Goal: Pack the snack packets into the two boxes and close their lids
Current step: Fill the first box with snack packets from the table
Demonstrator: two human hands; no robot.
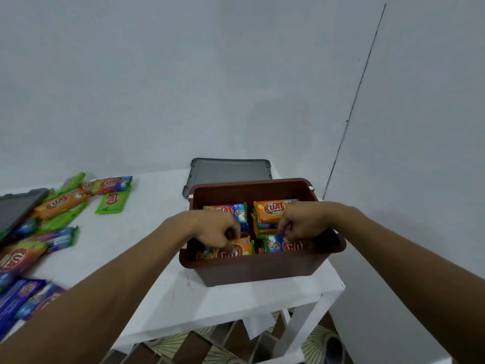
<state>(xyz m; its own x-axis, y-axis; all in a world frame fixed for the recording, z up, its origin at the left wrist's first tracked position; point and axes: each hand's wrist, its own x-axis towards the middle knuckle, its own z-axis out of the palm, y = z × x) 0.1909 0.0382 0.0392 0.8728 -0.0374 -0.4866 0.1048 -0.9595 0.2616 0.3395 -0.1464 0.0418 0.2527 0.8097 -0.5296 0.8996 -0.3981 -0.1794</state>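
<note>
A brown plastic box (262,270) stands open on the white table's right end, holding several snack packets in two rows. Both hands reach into it. My left hand (212,229) has its fingers curled onto an orange packet (240,248) at the near left of the box. My right hand (301,223) pinches the edge of a blue and red packet (287,244) at the near right. An orange packet (270,210) and a blue packet (236,208) lie at the box's far side. A grey lid (231,172) lies flat behind the box.
Loose packets in green, orange, blue and purple are scattered over the table's left part (65,203). A second grey lid (18,206) shows at the left edge. The table's corner (338,285) is close to the box. A wall stands right behind.
</note>
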